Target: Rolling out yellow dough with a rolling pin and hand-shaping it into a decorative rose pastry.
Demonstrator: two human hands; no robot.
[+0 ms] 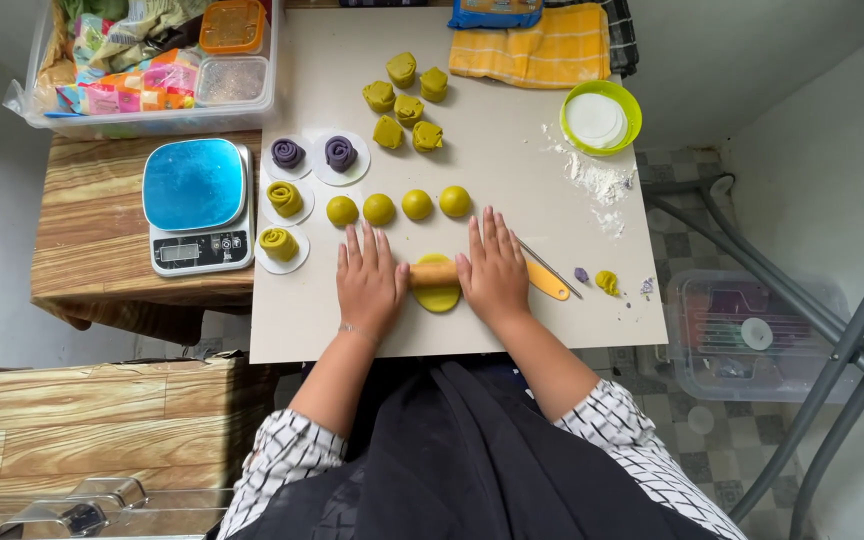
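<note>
Flat, both hands' grip open w/ palms on wooden rolling pin [434,272], left hand [370,282], right hand [494,270], yellow-green dough disc [438,296] thin, round.

Home baking corner, pale work table [512,180] with green dough balls [398,206], digital kitchen scale [198,205] left of table, tiled floor [722,440] to its right

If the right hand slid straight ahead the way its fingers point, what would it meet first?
Probably the rightmost green dough ball. The right hand lies flat on the rolling pin, fingers pointing up the table, and that ball sits just beyond the fingertips, slightly left.
</note>
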